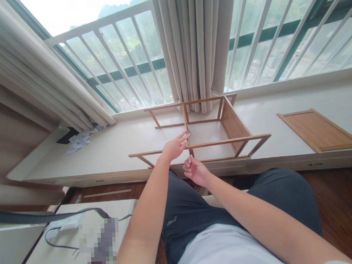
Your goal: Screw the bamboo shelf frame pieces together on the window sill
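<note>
A brown wooden frame (217, 142), made of thin rails with a solid board (236, 125) fixed across its right part, lies on the white window ledge. My left hand (175, 146) reaches over the frame's near side, its fingers stretched out beside the middle crossbar (185, 122); whether they touch the bar is not clear. Just below the near rail is my right hand (196, 171), palm turned up, with fingers curled and thumb against the index finger. Anything pinched there is too small to make out.
A separate wooden panel (321, 130) lies on the ledge (262, 108) at right. Crumpled papers (80, 141) and a black item (67, 135) sit at the left end. Curtains (194, 49) hang behind the frame. A white cabinet top (124, 212) holding cables stands at lower left.
</note>
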